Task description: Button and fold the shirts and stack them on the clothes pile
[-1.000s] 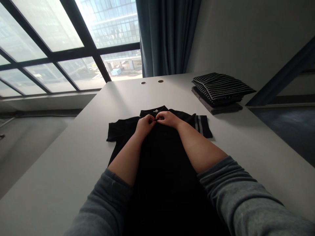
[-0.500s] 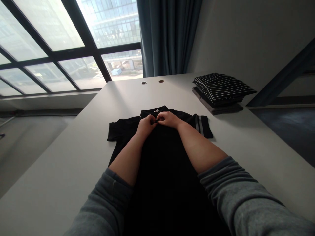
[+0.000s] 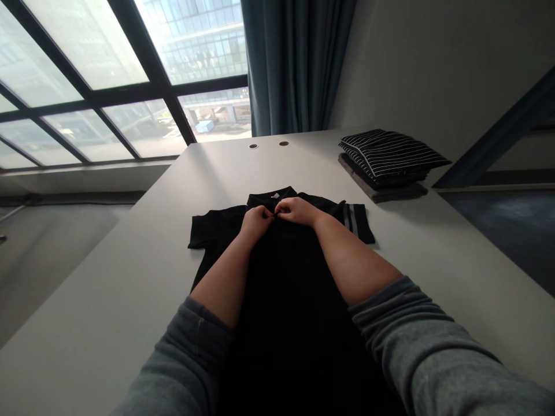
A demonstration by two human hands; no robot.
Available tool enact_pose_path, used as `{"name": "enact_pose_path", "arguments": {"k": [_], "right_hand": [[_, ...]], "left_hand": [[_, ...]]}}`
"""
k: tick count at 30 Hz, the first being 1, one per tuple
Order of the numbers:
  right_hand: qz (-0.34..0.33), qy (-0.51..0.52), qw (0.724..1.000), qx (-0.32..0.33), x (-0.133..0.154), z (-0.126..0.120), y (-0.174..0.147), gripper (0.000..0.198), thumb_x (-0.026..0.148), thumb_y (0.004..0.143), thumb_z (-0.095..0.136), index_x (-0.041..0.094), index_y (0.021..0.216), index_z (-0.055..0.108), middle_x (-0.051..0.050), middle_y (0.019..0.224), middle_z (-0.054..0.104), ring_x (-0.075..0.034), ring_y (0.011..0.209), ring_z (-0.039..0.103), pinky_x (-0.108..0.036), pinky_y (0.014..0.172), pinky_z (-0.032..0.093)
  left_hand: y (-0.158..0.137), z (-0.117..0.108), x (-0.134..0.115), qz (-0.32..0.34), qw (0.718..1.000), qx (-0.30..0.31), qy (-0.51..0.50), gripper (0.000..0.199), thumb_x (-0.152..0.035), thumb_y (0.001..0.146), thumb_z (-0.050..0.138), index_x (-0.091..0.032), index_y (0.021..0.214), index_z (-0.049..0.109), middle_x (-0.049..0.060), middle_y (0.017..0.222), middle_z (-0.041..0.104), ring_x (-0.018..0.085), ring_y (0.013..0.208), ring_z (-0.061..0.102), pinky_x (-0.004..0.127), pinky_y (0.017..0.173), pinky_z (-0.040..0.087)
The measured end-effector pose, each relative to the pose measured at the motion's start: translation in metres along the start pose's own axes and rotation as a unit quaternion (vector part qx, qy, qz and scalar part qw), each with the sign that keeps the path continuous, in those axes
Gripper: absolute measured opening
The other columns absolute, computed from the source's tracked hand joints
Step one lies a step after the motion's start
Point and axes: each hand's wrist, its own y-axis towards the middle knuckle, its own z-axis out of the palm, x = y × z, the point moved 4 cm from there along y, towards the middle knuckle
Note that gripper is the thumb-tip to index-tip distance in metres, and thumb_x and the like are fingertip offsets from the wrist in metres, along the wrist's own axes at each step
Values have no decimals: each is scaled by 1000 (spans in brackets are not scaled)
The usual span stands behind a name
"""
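A: Head view, item one: black shirt [image 3: 286,277], flat along the table [image 3: 130,277] middle, collar toward the far edge.

B: Hands?

A: Left hand [image 3: 256,222] and right hand [image 3: 296,210] meet below the collar, fingertips pinching the placket.

B: Progress?

A: Shirt laid out, seemingly unfolded. Folded striped stack [image 3: 388,159] sits near the far right corner.

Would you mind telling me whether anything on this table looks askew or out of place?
Nothing stands out. The black shirt lies flat on the table, both hands, left hand and right hand, pinching the fabric just below its collar. The folded stack of clothes sits tidily at the far right.
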Motion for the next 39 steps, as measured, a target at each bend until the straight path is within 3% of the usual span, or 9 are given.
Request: {"name": "enact_pose_path", "arguments": {"k": [8,16,23,31,39], "right_hand": [[10,31,999,1,1,0,-1,20,21,84,65,20,99,78,1,78,65,-12,71,56,-25,68,41],[7,18,1000,3,5,-2,1,20,12,79,62,19,90,77,2,76,62,-12,70,55,-26,69,40],[8,38,999,20,0,2,3,20,16,79,60,18,92,75,2,75,58,-13,70,52,-26,69,40],[24,103,994,40,-4,2,-2,23,30,86,62,17,100,75,0,79,64,-13,73,56,-25,70,40],[30,69,996,48,-7,5,0,20,28,88,58,18,100,71,0,82,63,-14,73,55,-26,70,40]], "left_hand": [[3,-3,5,31,999,17,-12,7,-18,77,77,-22,80,71,1,86,76,19,80,68,31,75,50],[0,-2,-1,44,999,13,11,8,-17,77,78,-23,79,72,1,83,76,20,77,67,31,73,49],[2,-1,5,47,998,28,-33,7,-20,76,80,-21,79,73,0,83,75,18,77,67,31,77,51],[5,-1,16,22,991,51,-119,15,-27,72,81,-20,79,71,-1,80,72,15,72,63,28,68,49],[4,3,16,38,988,64,-134,12,-29,76,76,-20,81,70,-1,75,68,14,69,60,27,65,46]]}}
